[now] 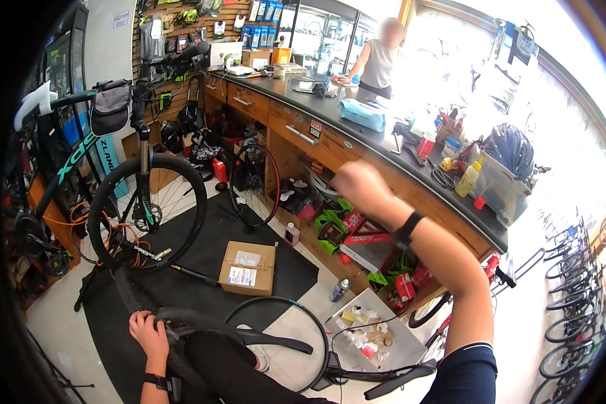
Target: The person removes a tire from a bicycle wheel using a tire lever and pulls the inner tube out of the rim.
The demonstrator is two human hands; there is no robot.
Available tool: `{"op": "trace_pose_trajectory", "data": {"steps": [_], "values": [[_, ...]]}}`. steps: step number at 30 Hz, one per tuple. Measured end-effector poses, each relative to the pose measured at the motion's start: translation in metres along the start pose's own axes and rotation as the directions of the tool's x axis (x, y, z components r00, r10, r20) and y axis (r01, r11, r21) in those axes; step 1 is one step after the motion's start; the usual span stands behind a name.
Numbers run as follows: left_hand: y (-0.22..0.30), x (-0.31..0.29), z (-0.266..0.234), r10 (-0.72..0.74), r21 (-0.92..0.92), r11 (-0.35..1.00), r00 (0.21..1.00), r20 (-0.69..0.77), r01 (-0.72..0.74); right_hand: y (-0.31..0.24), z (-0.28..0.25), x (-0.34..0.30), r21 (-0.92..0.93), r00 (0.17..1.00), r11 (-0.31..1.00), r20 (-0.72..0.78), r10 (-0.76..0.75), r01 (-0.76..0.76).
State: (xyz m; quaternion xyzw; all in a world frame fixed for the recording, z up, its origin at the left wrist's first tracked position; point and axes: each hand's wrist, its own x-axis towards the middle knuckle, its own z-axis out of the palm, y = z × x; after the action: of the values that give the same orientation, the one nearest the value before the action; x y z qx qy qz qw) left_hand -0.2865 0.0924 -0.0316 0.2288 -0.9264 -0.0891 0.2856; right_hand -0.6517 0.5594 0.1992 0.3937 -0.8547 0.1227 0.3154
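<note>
L hand (148, 334) has fingers clamped over a thick black rubber bike tyre (126, 291), down low, just beside the person's dark-clad leg & above the black floor mat (296, 266); palm-down grip, prob. to steady it against the body. R hand (365, 190) is up in midair, arm bent, in line w/ the bench from this view; its fingers look curled together, but blur means can't tell if anything's in them. R hand apart from tyre, so L does all the holding.

A slim black wheel rim (326, 347) is near the leg, partly hidden; can't tell if flat or leaning. Brown cardboard box w/ white labels (248, 269) sits on the mat, and a small dark spray can (340, 290) stands upright on tile, prob. for easy reach. White open bin (404, 351) holds crumpled packaging, so likely a scrap catcher.

Black bike w/ teal lettering (145, 155) stands upright to the left, out of the way; red-and-black wheel (276, 185) stands near the long wood bench w/ black top (340, 145), prob. leaned there to save floor. Behind bench: person in grey sleeveless top (382, 64), one arm resting on it.
</note>
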Motion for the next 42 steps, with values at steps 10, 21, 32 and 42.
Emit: {"op": "trace_pose_trajectory", "data": {"steps": [10,21,32,42], "values": [[0.074,0.043,-0.011,0.149,-0.45,0.887,0.987,0.062,-0.106,-0.302,0.101,-0.092,0.669,0.689,0.737,0.58,-0.435,-0.097],[0.143,0.067,-0.048,0.177,-0.905,0.376,0.943,0.281,0.199,-0.311,0.085,-0.053,0.849,0.89,0.335,0.452,-0.063,-0.408],[0.15,0.033,-0.062,0.435,-0.842,0.525,0.889,0.145,-0.12,-0.267,0.06,-0.036,0.92,0.945,0.232,0.285,0.157,-0.316],[0.022,-0.017,-0.059,0.002,-0.178,0.984,0.996,0.095,0.015,-0.187,0.003,0.016,0.929,0.841,-0.097,0.366,0.399,-0.358]]}}
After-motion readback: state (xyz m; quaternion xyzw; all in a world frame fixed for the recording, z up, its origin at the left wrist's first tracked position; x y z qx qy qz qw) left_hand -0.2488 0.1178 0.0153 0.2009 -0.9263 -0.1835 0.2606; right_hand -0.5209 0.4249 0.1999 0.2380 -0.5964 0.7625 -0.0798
